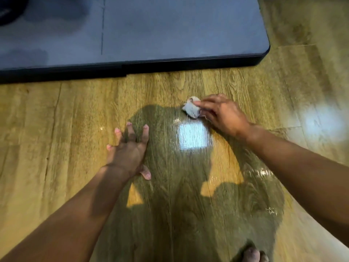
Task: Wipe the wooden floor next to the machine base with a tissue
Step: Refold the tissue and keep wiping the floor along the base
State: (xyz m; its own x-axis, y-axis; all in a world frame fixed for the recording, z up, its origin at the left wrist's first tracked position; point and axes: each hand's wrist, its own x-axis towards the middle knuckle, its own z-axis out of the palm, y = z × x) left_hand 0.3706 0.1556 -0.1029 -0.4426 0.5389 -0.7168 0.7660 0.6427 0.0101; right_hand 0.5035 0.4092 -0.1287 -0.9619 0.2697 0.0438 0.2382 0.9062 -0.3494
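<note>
A crumpled, greyish tissue (pixel 191 109) lies on the wooden floor (pixel 75 114), a short way in front of the dark machine base (pixel 170 29). My right hand (pixel 222 115) grips the tissue with curled fingers and thumb and holds it down on the boards. My left hand (pixel 130 150) rests flat on the floor to the left, fingers spread and straight, holding nothing. The floor around the hands is glossy with a bright square reflection (pixel 193 137) between them.
The base's black front edge (pixel 132 68) runs across the upper view, and its rounded corner (pixel 265 52) is at the upper right. A bare foot (pixel 252 255) shows at the bottom edge. Another light glare (pixel 323 123) lies on the floor at right.
</note>
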